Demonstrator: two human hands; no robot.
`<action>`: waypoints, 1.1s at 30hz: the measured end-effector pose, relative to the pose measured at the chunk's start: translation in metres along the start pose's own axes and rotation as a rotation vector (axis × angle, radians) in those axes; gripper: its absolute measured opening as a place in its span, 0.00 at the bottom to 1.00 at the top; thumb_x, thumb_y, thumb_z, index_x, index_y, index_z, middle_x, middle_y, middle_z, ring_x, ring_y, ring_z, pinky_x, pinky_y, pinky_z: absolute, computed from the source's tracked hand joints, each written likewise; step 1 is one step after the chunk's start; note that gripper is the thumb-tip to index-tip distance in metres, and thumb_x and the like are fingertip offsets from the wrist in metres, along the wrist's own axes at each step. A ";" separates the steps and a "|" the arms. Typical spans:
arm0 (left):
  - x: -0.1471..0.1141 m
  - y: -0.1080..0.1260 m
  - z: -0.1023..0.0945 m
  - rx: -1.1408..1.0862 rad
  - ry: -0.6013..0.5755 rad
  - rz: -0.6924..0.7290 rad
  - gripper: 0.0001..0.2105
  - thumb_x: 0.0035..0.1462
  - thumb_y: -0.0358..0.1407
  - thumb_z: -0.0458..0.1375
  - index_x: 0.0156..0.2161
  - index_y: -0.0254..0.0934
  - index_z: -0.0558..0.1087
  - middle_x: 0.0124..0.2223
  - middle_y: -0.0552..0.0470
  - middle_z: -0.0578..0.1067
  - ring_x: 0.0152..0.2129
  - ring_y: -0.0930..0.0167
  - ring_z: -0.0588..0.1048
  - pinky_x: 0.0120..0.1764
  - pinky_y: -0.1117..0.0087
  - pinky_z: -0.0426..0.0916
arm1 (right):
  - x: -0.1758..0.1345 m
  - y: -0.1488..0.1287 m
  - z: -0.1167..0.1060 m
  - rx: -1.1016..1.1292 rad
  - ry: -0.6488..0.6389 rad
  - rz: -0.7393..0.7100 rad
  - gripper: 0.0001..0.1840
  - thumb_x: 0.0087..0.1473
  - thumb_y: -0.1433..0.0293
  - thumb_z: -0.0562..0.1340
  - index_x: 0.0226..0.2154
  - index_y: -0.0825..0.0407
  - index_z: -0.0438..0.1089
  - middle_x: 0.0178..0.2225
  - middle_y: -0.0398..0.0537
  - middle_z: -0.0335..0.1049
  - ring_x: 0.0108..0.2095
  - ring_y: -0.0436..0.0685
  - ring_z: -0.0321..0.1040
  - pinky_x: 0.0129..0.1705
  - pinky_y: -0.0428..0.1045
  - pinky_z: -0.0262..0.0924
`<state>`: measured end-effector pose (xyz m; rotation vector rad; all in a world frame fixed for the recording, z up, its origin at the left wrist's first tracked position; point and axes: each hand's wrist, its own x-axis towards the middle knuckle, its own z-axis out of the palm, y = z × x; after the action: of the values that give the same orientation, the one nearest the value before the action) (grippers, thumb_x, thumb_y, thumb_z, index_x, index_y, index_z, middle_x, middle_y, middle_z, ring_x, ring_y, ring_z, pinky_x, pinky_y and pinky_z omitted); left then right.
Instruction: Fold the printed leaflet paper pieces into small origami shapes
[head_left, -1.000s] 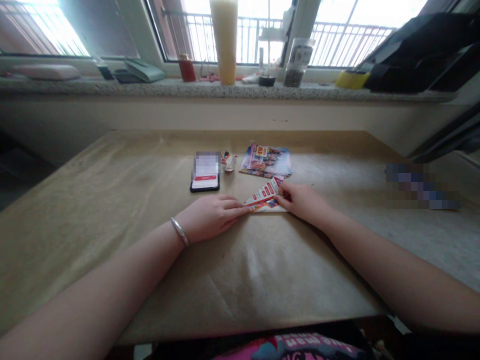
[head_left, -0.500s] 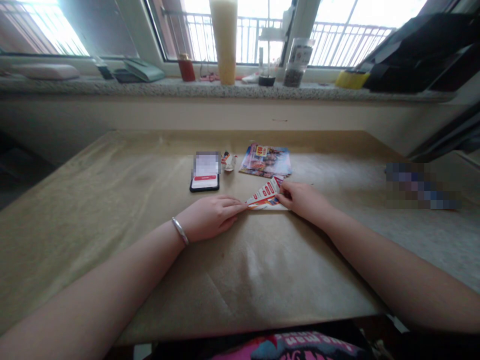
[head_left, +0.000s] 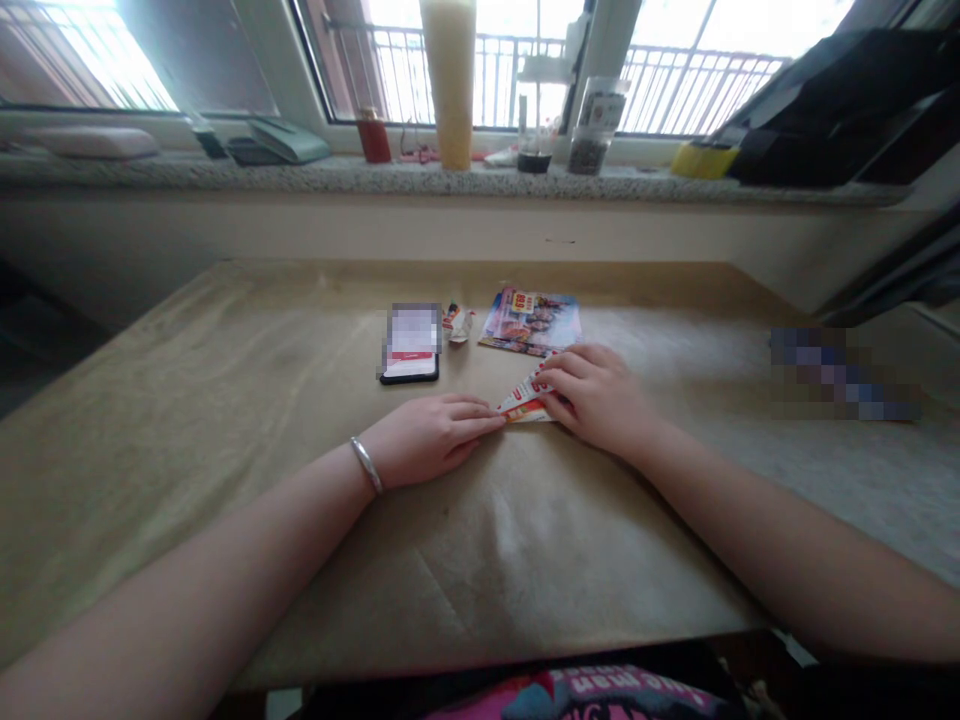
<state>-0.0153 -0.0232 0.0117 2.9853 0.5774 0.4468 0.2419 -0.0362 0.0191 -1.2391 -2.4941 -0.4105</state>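
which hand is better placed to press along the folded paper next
Probably the right hand: it lies over the right part of the folded paper, covering much of it. The left hand is only at the left tip, so seems better suited to steadying.

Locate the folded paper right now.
In the head view, the folded paper lies near the centre, partly under the right hand, at the left hand's fingertips, nearer than the flyer stack.

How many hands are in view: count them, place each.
2: the left hand at the left tip of the folded paper, the right hand over its right side.
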 end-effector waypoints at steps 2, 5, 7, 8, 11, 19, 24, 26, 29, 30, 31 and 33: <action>0.000 0.000 0.001 -0.002 0.003 -0.001 0.18 0.60 0.29 0.50 0.55 0.36 0.68 0.51 0.45 0.73 0.47 0.68 0.72 0.50 0.65 0.70 | 0.001 -0.010 0.000 -0.005 0.007 -0.061 0.14 0.60 0.64 0.53 0.37 0.50 0.72 0.38 0.48 0.73 0.44 0.58 0.62 0.56 0.57 0.47; 0.001 0.001 0.002 0.000 0.006 0.004 0.18 0.60 0.30 0.50 0.55 0.36 0.68 0.51 0.45 0.73 0.47 0.68 0.72 0.50 0.65 0.70 | 0.004 -0.022 0.003 -0.042 -0.004 -0.028 0.15 0.61 0.67 0.51 0.32 0.49 0.72 0.33 0.46 0.73 0.42 0.58 0.62 0.60 0.61 0.37; 0.002 0.001 0.002 0.004 0.009 0.004 0.18 0.60 0.30 0.50 0.55 0.37 0.67 0.50 0.45 0.73 0.47 0.67 0.72 0.49 0.64 0.70 | 0.006 -0.027 0.007 -0.037 -0.031 0.011 0.16 0.61 0.66 0.51 0.31 0.49 0.72 0.31 0.47 0.72 0.41 0.58 0.61 0.60 0.61 0.36; 0.002 0.001 0.002 0.005 0.008 0.002 0.18 0.60 0.30 0.50 0.55 0.37 0.67 0.50 0.45 0.73 0.47 0.67 0.72 0.49 0.64 0.70 | 0.008 -0.029 0.008 -0.024 -0.054 0.031 0.16 0.61 0.65 0.50 0.31 0.50 0.72 0.31 0.47 0.72 0.39 0.58 0.61 0.60 0.60 0.37; 0.003 0.000 0.002 -0.001 -0.005 0.004 0.18 0.60 0.30 0.50 0.55 0.37 0.67 0.50 0.45 0.73 0.47 0.67 0.71 0.49 0.64 0.69 | 0.012 -0.030 0.011 0.022 -0.103 0.075 0.15 0.60 0.65 0.51 0.31 0.51 0.70 0.32 0.49 0.71 0.38 0.58 0.61 0.57 0.57 0.42; 0.002 0.001 0.000 0.015 -0.048 -0.020 0.20 0.60 0.29 0.50 0.57 0.40 0.65 0.46 0.45 0.72 0.43 0.69 0.70 0.46 0.66 0.69 | 0.016 -0.024 0.014 0.155 -0.171 0.114 0.09 0.54 0.66 0.55 0.29 0.52 0.68 0.33 0.50 0.69 0.38 0.59 0.59 0.48 0.53 0.47; 0.002 0.002 -0.002 0.089 -0.026 -0.009 0.16 0.61 0.31 0.49 0.53 0.41 0.70 0.43 0.46 0.74 0.40 0.68 0.70 0.43 0.65 0.67 | 0.017 -0.021 0.019 0.197 -0.172 0.128 0.09 0.54 0.66 0.55 0.29 0.52 0.68 0.32 0.50 0.70 0.38 0.58 0.60 0.46 0.53 0.48; 0.002 0.001 -0.002 0.096 -0.023 -0.001 0.16 0.62 0.32 0.49 0.52 0.41 0.70 0.43 0.46 0.74 0.39 0.69 0.70 0.42 0.66 0.67 | 0.017 -0.020 0.020 0.210 -0.167 0.137 0.09 0.54 0.66 0.56 0.28 0.51 0.68 0.32 0.50 0.70 0.38 0.58 0.60 0.46 0.53 0.48; 0.002 0.001 -0.002 0.102 -0.038 0.005 0.16 0.62 0.32 0.49 0.53 0.39 0.70 0.42 0.46 0.74 0.39 0.68 0.70 0.42 0.66 0.67 | 0.018 -0.019 0.021 0.222 -0.165 0.154 0.09 0.53 0.65 0.57 0.28 0.51 0.69 0.32 0.50 0.70 0.38 0.58 0.61 0.46 0.53 0.48; 0.002 0.001 -0.002 0.107 -0.045 0.006 0.16 0.62 0.32 0.49 0.53 0.39 0.70 0.42 0.45 0.74 0.39 0.68 0.70 0.42 0.66 0.68 | 0.018 -0.019 0.022 0.224 -0.168 0.159 0.08 0.53 0.65 0.57 0.28 0.51 0.69 0.32 0.50 0.71 0.38 0.58 0.61 0.46 0.53 0.48; 0.002 0.001 -0.002 0.113 -0.049 0.007 0.16 0.62 0.32 0.49 0.52 0.39 0.70 0.42 0.45 0.74 0.39 0.68 0.70 0.42 0.66 0.68 | 0.018 -0.019 0.022 0.226 -0.172 0.164 0.08 0.53 0.65 0.57 0.28 0.51 0.69 0.31 0.49 0.71 0.37 0.58 0.61 0.45 0.53 0.48; 0.002 0.001 -0.002 0.121 -0.054 0.009 0.15 0.62 0.32 0.49 0.52 0.38 0.71 0.41 0.45 0.74 0.38 0.68 0.70 0.41 0.66 0.68 | 0.018 -0.019 0.024 0.233 -0.181 0.170 0.08 0.53 0.65 0.58 0.28 0.51 0.69 0.31 0.49 0.72 0.37 0.58 0.62 0.45 0.53 0.48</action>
<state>-0.0138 -0.0232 0.0142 3.1049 0.6080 0.3423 0.2129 -0.0249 0.0031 -1.4300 -2.4678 0.0354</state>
